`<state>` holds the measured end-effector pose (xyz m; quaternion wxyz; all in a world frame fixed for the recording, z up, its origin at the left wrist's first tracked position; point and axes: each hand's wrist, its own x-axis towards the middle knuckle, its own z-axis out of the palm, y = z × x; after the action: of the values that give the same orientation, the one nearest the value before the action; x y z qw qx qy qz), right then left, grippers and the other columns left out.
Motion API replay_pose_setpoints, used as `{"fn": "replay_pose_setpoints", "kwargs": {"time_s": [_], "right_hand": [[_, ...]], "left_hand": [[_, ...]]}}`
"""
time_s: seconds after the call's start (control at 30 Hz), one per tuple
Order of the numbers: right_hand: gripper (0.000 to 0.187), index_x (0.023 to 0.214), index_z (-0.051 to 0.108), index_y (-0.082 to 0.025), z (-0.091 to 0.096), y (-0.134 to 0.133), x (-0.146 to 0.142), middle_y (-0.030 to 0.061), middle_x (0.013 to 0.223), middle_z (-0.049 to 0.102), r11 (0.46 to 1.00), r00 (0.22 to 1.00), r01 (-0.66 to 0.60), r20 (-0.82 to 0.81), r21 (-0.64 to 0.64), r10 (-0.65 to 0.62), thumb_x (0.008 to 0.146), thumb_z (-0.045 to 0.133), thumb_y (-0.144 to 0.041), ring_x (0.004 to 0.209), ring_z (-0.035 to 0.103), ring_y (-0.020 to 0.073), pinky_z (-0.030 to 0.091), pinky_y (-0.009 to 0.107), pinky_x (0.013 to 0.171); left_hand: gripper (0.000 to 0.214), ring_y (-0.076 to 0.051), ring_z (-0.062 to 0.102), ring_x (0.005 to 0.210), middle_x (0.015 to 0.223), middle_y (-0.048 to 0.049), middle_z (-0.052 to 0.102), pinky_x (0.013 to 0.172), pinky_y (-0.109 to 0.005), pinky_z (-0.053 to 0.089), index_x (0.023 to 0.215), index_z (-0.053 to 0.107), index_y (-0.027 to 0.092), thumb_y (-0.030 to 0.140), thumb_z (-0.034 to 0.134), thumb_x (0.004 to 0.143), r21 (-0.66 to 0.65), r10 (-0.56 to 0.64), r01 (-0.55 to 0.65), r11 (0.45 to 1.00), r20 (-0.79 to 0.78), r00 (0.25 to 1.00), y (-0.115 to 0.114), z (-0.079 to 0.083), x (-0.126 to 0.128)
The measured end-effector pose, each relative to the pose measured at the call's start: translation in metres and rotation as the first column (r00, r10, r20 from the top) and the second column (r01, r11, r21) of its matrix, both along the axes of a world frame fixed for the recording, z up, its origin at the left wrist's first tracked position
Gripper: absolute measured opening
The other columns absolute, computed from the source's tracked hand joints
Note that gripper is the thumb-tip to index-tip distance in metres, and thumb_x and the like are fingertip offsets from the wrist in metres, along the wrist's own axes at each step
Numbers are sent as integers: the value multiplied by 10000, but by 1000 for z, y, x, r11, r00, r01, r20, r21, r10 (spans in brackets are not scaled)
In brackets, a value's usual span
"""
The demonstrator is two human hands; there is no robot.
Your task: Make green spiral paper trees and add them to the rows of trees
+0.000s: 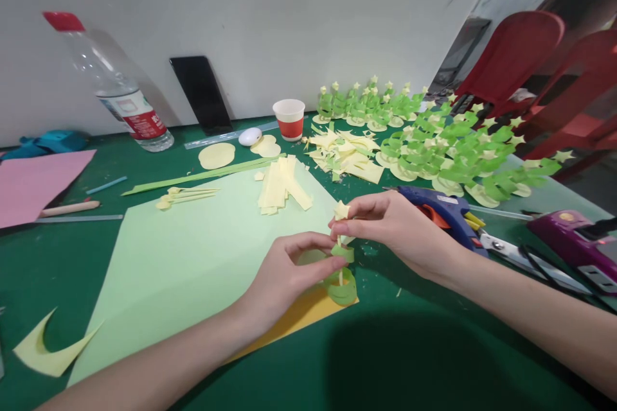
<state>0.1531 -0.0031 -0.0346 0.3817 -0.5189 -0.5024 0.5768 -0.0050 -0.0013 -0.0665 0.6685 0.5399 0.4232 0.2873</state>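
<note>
Just right of the light green paper sheet point(187, 257), a small paper tree is held upright, made of a pale yellow stick with a curled green paper strip point(343, 253) around it. A pale yellow paper star point(342, 210) tops the stick. My right hand point(393, 225) pinches the stick just below the star. Lower down, my left hand point(284, 270) has thumb and forefinger closed on the green strip. The strip's lower loop point(343, 292) hangs by the corner of an orange-yellow sheet point(294, 321). Pale yellow strips point(279, 186) lie in a pile beyond my hands.
Many finished paper trees point(434, 141) stand at the back right beside yellow scraps point(344, 151). A blue glue gun point(436, 205), scissors point(535, 257) and purple power strip point(578, 244) lie right. Behind are a paper cup point(290, 121), phone point(201, 95) and tall bottle point(128, 103).
</note>
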Motion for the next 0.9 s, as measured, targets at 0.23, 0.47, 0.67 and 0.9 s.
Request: {"fn": "replay_pose_setpoints", "kwargs": {"time_s": [0.23, 0.47, 0.67, 0.9], "right_hand": [[109, 521, 610, -165, -1, -1, 0, -63, 523, 570, 1000, 1000, 12, -18, 13, -12, 573, 706, -157, 525, 472, 48, 359, 179, 521], [91, 620, 614, -174, 0, -1, 2, -31, 663, 597, 996, 995, -78, 59, 31, 76, 624, 678, -239, 608, 501, 82, 398, 213, 572], [122, 630, 588, -175, 2, -3, 4, -13, 692, 570, 986, 965, -138, 238, 98, 111, 647, 643, -282, 633, 476, 103, 386, 231, 571], [98, 646, 603, -182, 1, -5, 4, -12, 697, 584, 985, 957, -129, 273, 112, 95, 657, 626, -277, 641, 491, 110, 398, 238, 584]], "left_hand": [[125, -142, 555, 748, 759, 16, 569, 676, -240, 441, 710, 593, 179, 234, 678, 636, 10, -6, 6, 1000, 31, 999, 2, 1, -1], [119, -144, 562, 755, 766, 9, 583, 686, -241, 440, 694, 575, 174, 240, 666, 652, 30, 2, -3, 1000, 33, 999, 2, 5, -1], [116, -118, 540, 683, 715, 24, 588, 646, -219, 413, 686, 599, 179, 273, 665, 669, 68, 37, -37, 997, -5, 999, 3, 5, -2], [72, -109, 521, 650, 672, 28, 621, 662, -216, 391, 664, 686, 195, 263, 665, 671, 36, 5, -4, 999, -40, 999, 3, 7, 0]]}}
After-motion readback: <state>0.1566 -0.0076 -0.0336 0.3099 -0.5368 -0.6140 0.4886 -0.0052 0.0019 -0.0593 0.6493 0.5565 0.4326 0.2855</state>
